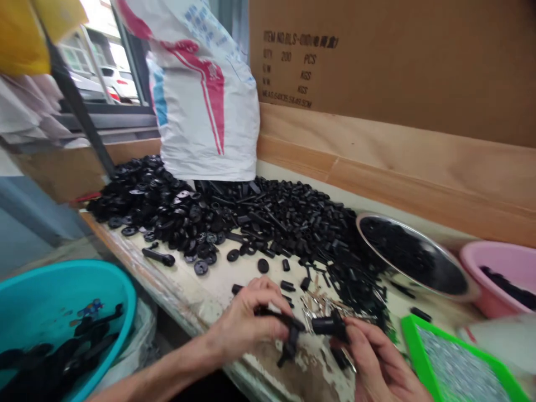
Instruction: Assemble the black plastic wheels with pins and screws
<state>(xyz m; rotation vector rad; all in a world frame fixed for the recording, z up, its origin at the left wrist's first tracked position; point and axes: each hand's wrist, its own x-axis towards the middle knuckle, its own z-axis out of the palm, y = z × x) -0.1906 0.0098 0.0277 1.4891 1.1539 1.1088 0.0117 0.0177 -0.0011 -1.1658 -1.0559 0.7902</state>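
A steel bowl [387, 273] is taken as the mark. To its left, a bare strip of the workbench [188, 279] is left open between the heap of black parts [234, 212] and the worn front edge, which runs slantwise from far left down toward the hands. Beyond that edge, well left of the bowl and lower, a teal basin [50, 296] is set. Just right of the bowl a pink basin [494, 254] is seen. Below the bowl a green tray [412, 335] closes off the near right side.

The left hand [247, 318] is held below and left of the bowl, over the front edge, its forearm brought in from the lower left. Its fingers are curled shut around a black handle-shaped part [288, 329]. The right hand [377, 357] is raised from the bottom edge, fingers bent, and a short black cylinder [329, 325] is pinched in it. The two pieces are held end to end between the hands; whether they touch cannot be told.
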